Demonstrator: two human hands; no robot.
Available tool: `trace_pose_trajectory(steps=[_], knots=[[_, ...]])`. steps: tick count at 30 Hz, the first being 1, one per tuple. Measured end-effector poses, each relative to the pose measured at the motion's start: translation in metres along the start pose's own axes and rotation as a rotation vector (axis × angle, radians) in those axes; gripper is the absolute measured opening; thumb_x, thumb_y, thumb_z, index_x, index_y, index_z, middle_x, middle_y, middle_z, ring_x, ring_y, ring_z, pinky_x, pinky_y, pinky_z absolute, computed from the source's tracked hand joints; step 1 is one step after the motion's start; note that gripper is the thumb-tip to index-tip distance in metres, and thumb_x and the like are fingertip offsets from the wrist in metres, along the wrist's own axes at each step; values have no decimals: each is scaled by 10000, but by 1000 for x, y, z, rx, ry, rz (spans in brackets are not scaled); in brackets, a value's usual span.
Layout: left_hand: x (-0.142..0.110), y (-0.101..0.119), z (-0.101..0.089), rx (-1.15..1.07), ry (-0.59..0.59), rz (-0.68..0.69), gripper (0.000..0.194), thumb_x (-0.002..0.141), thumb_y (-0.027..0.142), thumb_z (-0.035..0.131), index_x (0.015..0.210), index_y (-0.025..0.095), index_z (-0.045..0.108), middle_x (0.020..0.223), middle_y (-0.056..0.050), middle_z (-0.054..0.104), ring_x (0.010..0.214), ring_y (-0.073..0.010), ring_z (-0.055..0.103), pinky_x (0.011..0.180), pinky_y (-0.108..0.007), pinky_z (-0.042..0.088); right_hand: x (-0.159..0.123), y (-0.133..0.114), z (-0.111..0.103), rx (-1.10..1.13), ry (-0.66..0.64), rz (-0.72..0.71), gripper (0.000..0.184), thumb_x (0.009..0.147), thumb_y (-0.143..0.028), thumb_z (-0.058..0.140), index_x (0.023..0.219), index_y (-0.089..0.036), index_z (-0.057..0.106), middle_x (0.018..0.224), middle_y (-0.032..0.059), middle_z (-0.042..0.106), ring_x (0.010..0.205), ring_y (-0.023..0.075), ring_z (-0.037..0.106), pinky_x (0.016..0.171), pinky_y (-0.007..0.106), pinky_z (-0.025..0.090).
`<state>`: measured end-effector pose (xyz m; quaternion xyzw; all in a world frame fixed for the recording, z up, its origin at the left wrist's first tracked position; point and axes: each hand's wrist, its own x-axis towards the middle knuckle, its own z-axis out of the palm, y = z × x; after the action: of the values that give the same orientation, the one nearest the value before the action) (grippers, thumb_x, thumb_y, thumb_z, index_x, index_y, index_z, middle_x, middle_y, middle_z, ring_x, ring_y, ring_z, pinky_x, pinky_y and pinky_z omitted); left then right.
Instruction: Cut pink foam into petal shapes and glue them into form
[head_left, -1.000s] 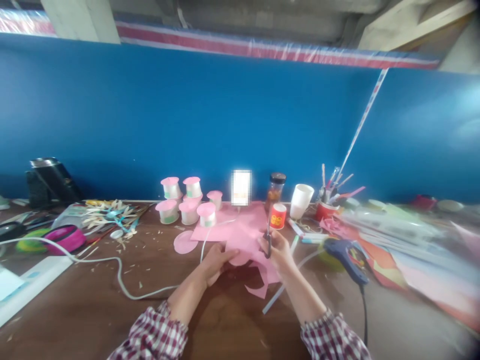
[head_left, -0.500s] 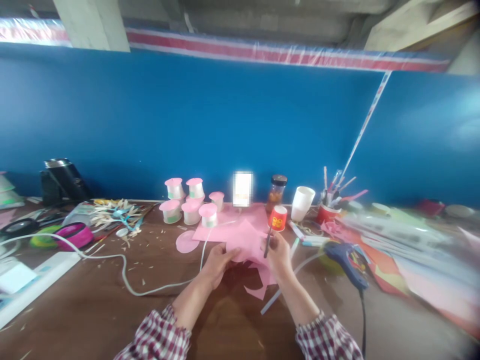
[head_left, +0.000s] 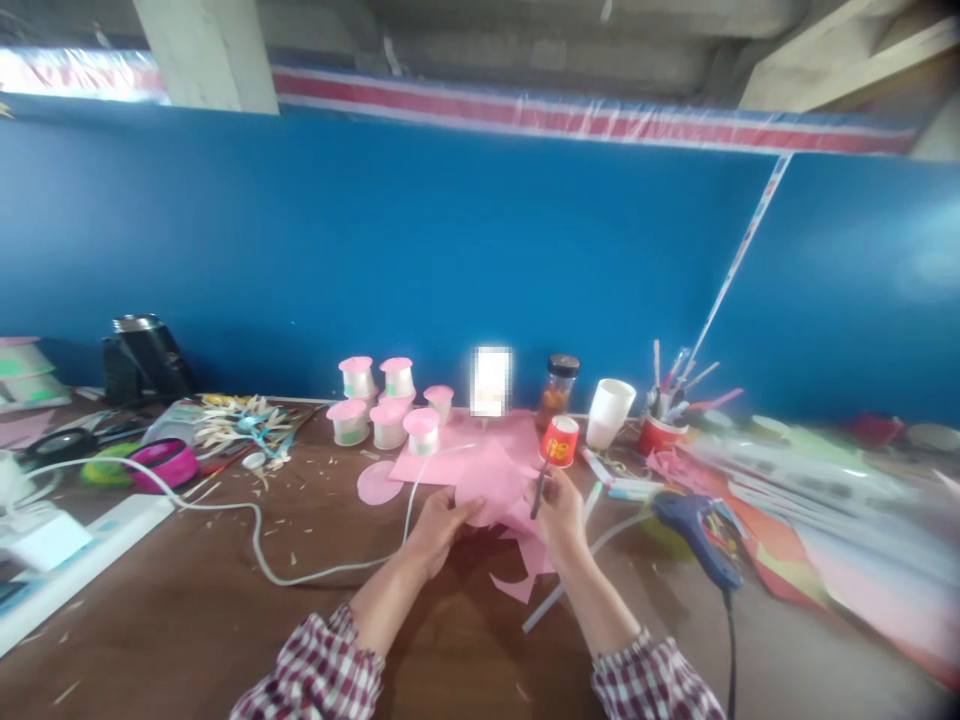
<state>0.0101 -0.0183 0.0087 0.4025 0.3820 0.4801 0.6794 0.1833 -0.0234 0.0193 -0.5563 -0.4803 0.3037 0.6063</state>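
My left hand (head_left: 437, 530) pinches the lower left edge of a round pink paper disc (head_left: 489, 492), thumb on top. In my right hand (head_left: 561, 510), close to the disc's right side, is a slim dark tool (head_left: 538, 490); its exact kind is too blurred to tell. Pink paper scraps (head_left: 517, 585) with curved cut edges lie below and between the hands. Behind the disc a pink paper sheet (head_left: 427, 468) rests on the table. Another pink disc (head_left: 379, 483) lies flat left of that sheet.
Several cups topped with pink discs (head_left: 349, 424) stand at the back left. A red paper cup (head_left: 559, 440), a jar (head_left: 556, 395) and a white cup (head_left: 609, 415) stand behind my right hand. Right of it lies a blue glue gun (head_left: 697, 540). A white cable (head_left: 259, 540) crosses the left side.
The view has shifted slightly, so the surroundings sit a little further right. Between my hands the paper's round outline shows more clearly. Both hands keep their holds.
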Motion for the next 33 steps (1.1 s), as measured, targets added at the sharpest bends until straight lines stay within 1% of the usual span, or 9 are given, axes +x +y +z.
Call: trace_pose_trajectory(steps=[3,8,14,17,20,23,26,29,33], knots=[[2,-2,-1,23,-18,7,336,626,344,798,825,100,683,731,-75,694,618,-145,610,585,-245,464,-1,0,1,-14,1,-9,274,672,-296,628,904,-151,618,659,27,634,576,174,577,483,246,423],[6,-7,-4,89,18,28,307,651,369,775,768,103,674,697,-64,675,594,-125,580,543,-221,432,-1,1,2,-24,7,-34,262,679,-284,616,906,-153,622,680,27,644,573,165,578,503,246,432],[7,-11,-5,172,32,49,327,669,410,752,730,102,661,647,-64,661,558,-127,562,526,-229,420,-2,-1,2,-17,23,-54,195,678,-270,633,839,-161,623,661,22,642,563,156,569,513,243,438],[6,-10,-3,196,48,56,331,658,415,758,721,105,659,635,-53,653,552,-122,550,524,-226,419,-1,0,2,1,28,-52,224,670,-285,650,851,-156,621,663,31,650,553,156,569,504,245,447],[4,-9,-2,194,35,82,328,641,407,770,715,105,666,644,-49,652,554,-118,540,525,-224,418,0,2,2,14,37,-52,259,660,-301,668,864,-149,623,654,32,646,534,151,556,474,239,440],[3,-8,0,196,35,99,332,638,415,769,679,104,660,603,-34,625,527,-107,510,503,-216,402,2,5,2,16,54,-49,297,666,-313,660,907,-143,627,650,30,640,534,151,551,458,235,430],[2,-9,0,237,23,87,348,651,434,754,697,99,671,630,-51,644,540,-116,521,506,-221,412,3,7,1,9,73,-45,325,662,-314,666,932,-138,634,647,30,642,528,152,553,455,236,429],[3,-11,-2,288,5,85,354,660,438,746,732,96,683,675,-72,670,567,-132,546,525,-232,431,2,7,2,2,76,-50,329,659,-309,674,938,-137,643,659,35,653,532,154,561,459,238,432],[4,-11,-4,334,-10,80,352,690,440,718,725,92,678,637,-72,659,515,-122,521,508,-240,417,1,6,1,5,63,-70,295,668,-321,678,903,-144,652,660,40,665,532,158,570,462,240,440]])
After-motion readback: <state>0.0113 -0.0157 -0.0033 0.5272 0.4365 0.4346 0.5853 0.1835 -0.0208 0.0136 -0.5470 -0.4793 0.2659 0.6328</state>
